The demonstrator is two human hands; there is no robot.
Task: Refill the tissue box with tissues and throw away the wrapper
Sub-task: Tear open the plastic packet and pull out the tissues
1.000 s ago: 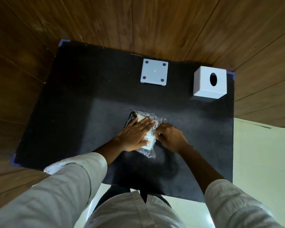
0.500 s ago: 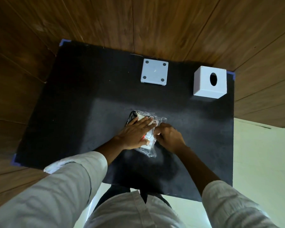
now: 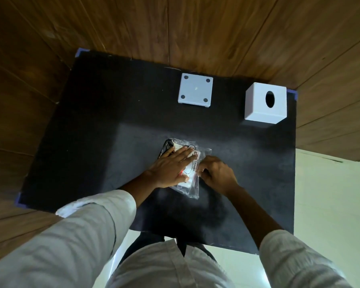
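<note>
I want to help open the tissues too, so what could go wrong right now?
The left hand presses flat on the clear plastic tissue pack while the right hand pinches its edge. A hard tug might rip the tissues inside or scatter them over the black mat. The slippery plastic could also slide out from under the palm. The white cube tissue box and its flat white square base sit far off, so loose tissues may drop on the way.

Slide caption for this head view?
Left hand pins tissue pack on black mat; right hand picks its wrapper.
</note>
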